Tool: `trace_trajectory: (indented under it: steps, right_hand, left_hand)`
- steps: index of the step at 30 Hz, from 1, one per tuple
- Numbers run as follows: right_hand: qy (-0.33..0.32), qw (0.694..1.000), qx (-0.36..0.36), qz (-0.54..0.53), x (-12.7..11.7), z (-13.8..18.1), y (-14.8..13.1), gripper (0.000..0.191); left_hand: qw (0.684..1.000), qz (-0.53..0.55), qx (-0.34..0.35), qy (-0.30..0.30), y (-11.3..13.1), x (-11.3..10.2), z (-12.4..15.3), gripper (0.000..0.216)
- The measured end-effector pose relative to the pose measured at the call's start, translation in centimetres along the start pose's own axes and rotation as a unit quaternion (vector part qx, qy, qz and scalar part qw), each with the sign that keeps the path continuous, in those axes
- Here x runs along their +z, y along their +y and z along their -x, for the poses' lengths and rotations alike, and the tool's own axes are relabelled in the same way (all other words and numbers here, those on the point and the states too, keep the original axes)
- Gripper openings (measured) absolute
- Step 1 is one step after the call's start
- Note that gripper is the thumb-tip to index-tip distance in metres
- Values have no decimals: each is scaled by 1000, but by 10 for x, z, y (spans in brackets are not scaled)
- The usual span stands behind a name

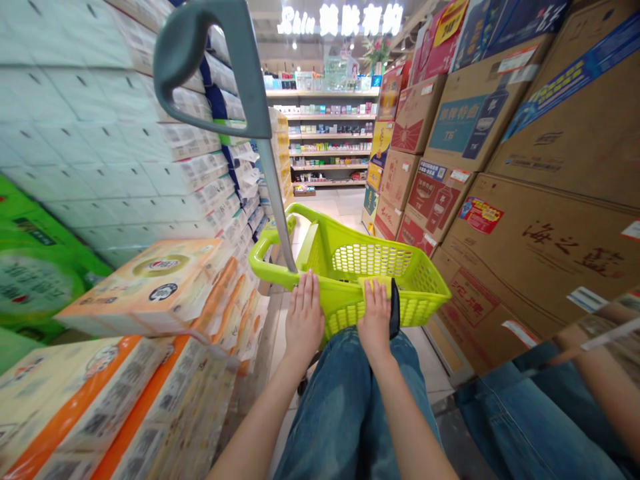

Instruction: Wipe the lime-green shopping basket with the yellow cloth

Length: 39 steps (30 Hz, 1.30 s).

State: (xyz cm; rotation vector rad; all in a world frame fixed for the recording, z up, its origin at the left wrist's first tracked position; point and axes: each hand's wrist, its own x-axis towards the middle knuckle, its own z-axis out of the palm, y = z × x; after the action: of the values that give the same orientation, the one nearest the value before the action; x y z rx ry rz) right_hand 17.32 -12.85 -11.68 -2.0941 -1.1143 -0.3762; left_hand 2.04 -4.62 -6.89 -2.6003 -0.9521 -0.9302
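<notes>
A lime-green shopping basket with perforated sides stands in front of my knees, its long grey pull handle raised at the left. My left hand lies on the near rim beside the foot of that handle, fingers stretched out flat. On the same rim farther right, my right hand presses a piece of yellow cloth against the basket, the fingertips over its top. Just right of these fingers is a black handle part. The palm side of both hands is hidden.
White tissue packs are stacked high on the left, with orange packs lower down. Cardboard cartons wall the right side. A mirror-like surface slants at lower right. Ahead, shelves hold small goods.
</notes>
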Motion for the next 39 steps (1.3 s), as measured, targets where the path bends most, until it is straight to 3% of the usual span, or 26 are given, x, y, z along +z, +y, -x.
trace_trajectory:
  steps: [5,8,13,21,25,30,35,39]
  right_hand:
    - [-79,995,-30,-52,2,-8,-75,89]
    - [-108,988,-66,-84,-4,-12,-90,87]
    - [-90,988,-109,-61,-12,-7,-57,85]
    - [-32,997,-45,51,-23,3,21,84]
    - [-19,998,-9,66,-23,2,32,83]
    - [-38,998,41,23,-12,-5,-10,84]
    - [-113,991,-29,-63,-4,-14,-80,87]
    - [-105,987,-80,-96,-5,-14,-91,84]
  left_hand:
    - [1000,-26,5,-1,-1,2,0,77]
    - [999,-34,5,-1,-2,1,0,73]
    - [1000,-16,6,-18,-1,-2,0,75]
    - [999,-19,4,-30,1,-7,-1,83]
    - [999,-28,3,-33,1,-6,-1,80]
    - [999,-27,-5,-20,2,0,0,82]
    - [999,-46,-5,-8,1,6,1,75]
    - [999,-50,3,-3,-1,7,2,72]
